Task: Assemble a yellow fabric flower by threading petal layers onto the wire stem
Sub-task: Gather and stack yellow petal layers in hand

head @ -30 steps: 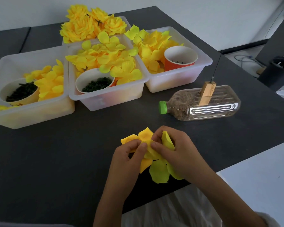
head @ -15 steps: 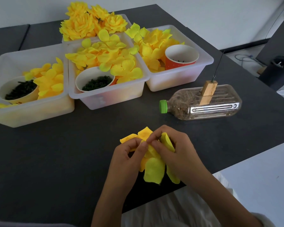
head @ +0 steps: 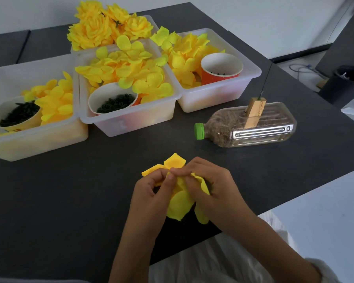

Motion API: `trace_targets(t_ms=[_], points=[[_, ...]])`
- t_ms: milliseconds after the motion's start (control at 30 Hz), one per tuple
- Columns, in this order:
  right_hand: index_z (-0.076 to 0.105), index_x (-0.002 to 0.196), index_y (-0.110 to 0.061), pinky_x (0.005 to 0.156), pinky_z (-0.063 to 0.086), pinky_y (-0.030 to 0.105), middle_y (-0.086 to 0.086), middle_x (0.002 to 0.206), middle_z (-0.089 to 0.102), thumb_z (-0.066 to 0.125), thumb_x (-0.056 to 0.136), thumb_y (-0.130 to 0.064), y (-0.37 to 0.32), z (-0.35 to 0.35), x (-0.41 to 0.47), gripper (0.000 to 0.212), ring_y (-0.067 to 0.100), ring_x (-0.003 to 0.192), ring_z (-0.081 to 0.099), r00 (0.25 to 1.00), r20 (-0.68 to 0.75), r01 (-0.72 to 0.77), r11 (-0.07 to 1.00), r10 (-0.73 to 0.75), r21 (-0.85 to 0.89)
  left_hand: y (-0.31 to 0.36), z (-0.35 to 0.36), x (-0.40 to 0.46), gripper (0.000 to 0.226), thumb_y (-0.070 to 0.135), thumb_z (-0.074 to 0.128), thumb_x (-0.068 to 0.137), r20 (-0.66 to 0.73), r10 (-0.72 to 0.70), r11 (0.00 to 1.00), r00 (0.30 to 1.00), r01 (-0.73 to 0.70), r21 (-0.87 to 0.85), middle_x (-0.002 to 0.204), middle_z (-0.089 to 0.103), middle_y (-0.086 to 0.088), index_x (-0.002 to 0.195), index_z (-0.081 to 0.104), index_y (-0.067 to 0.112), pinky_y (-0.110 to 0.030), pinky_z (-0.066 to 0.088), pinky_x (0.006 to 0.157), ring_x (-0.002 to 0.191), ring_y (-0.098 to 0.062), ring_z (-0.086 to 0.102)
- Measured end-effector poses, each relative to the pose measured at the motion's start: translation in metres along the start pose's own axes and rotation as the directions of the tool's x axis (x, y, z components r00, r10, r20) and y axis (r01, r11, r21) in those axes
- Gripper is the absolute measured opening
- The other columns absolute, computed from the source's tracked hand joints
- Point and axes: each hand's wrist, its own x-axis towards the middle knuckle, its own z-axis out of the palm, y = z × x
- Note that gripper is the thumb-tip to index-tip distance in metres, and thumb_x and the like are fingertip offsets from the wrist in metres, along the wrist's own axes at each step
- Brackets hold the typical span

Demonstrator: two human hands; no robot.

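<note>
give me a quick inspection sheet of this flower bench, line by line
surface: dark table, bare in front of the bins
job's things: yellow petal layers held over the near edge; thin wire standing up from a wooden block set in a plastic bottle lying on its side
clutter: three clear bins of loose petals; cups of dark green parts; an orange cup; finished flowers in a bin at the back
grippers: left hand and right hand both pinch the petal layers
cables: a loose cable on the floor at right
surroundings: pale wall behind; dark bin on the floor at right
</note>
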Motion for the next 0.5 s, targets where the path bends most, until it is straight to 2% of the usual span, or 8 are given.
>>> trace_targets(t_ms=[67,100,167,200,233,300,400,500], points=[[0.069,0.116,-0.027,0.075,0.051,0.025,-0.011,0.101,0.063,0.053,0.09,-0.035,-0.001,-0.004,0.002,0.032,0.015,0.094,0.062,0.996,0.082,-0.035,0.998,0.031,0.055,0.004,0.0,-0.001,0.022,0.04,0.051,0.082,-0.049,-0.01,0.999,0.999,0.008,-0.037,0.074,0.068,0.013,0.077,0.073,0.04,-0.01,0.047,0.056,0.065,0.002,0.059],[0.065,0.122,-0.028,0.078,0.051,0.025,-0.009,0.104,0.064,0.055,0.088,-0.038,-0.002,-0.008,0.004,0.036,0.016,0.096,0.064,0.985,0.157,-0.091,0.984,0.067,0.155,0.006,-0.001,-0.002,0.021,0.041,0.052,0.081,-0.076,-0.013,0.999,0.997,0.01,-0.051,0.075,0.068,0.015,0.077,0.072,0.044,-0.014,0.05,0.057,0.065,0.002,0.061],[0.056,0.132,-0.026,0.086,0.053,0.029,-0.003,0.116,0.067,0.059,0.087,-0.036,-0.002,-0.021,0.007,0.046,0.018,0.106,0.065,0.949,0.294,-0.226,0.899,0.116,0.375,0.009,-0.003,-0.001,0.019,0.045,0.053,0.077,-0.145,-0.018,0.999,0.989,0.011,-0.047,0.077,0.067,0.021,0.077,0.072,0.043,-0.026,0.051,0.06,0.068,0.001,0.062],[0.053,0.134,-0.023,0.088,0.053,0.032,0.002,0.119,0.067,0.06,0.088,-0.033,-0.002,-0.027,0.008,0.048,0.02,0.109,0.065,0.931,0.331,-0.302,0.833,0.154,0.464,0.009,-0.005,-0.001,0.02,0.045,0.054,0.077,-0.18,-0.022,0.999,0.983,0.014,-0.046,0.076,0.066,0.025,0.077,0.071,0.036,-0.028,0.048,0.063,0.07,-0.001,0.062],[0.053,0.132,-0.021,0.087,0.052,0.033,0.006,0.118,0.067,0.059,0.088,-0.031,-0.002,-0.033,0.008,0.045,0.023,0.108,0.065,0.908,0.364,-0.388,0.749,0.209,0.537,0.009,-0.007,0.0,0.018,0.042,0.055,0.078,-0.211,-0.032,0.998,0.977,0.021,-0.054,0.074,0.064,0.028,0.075,0.069,0.03,-0.03,0.044,0.064,0.072,-0.006,0.061],[0.058,0.121,-0.01,0.076,0.05,0.033,0.015,0.106,0.067,0.054,0.089,-0.033,0.0,-0.04,0.007,0.04,0.024,0.09,0.064,0.852,0.423,-0.517,0.626,0.309,0.584,0.009,-0.008,0.003,0.014,0.033,0.058,0.085,-0.248,-0.052,0.998,0.967,0.04,-0.054,0.068,0.061,0.03,0.072,0.063,0.029,-0.031,0.042,0.065,0.074,-0.01,0.054],[0.062,0.099,-0.001,0.058,0.043,0.028,0.011,0.077,0.059,0.051,0.089,-0.035,0.005,-0.043,0.001,0.037,0.017,0.062,0.052,0.828,0.447,-0.558,0.579,0.339,0.595,0.008,-0.006,0.006,0.021,0.027,0.057,0.091,-0.288,-0.045,0.999,0.957,0.038,-0.03,0.073,0.06,0.019,0.071,0.061,0.03,-0.031,0.043,0.068,0.076,-0.01,0.052],[0.059,0.092,-0.001,0.057,0.041,0.027,0.009,0.073,0.057,0.05,0.09,-0.033,0.006,-0.042,-0.004,0.033,0.016,0.057,0.049,0.832,0.449,-0.552,0.569,0.326,0.61,0.008,-0.004,0.007,0.019,0.027,0.056,0.092,-0.318,-0.039,0.999,0.947,0.04,-0.003,0.077,0.06,0.015,0.074,0.06,0.032,-0.031,0.042,0.067,0.08,-0.01,0.052]])
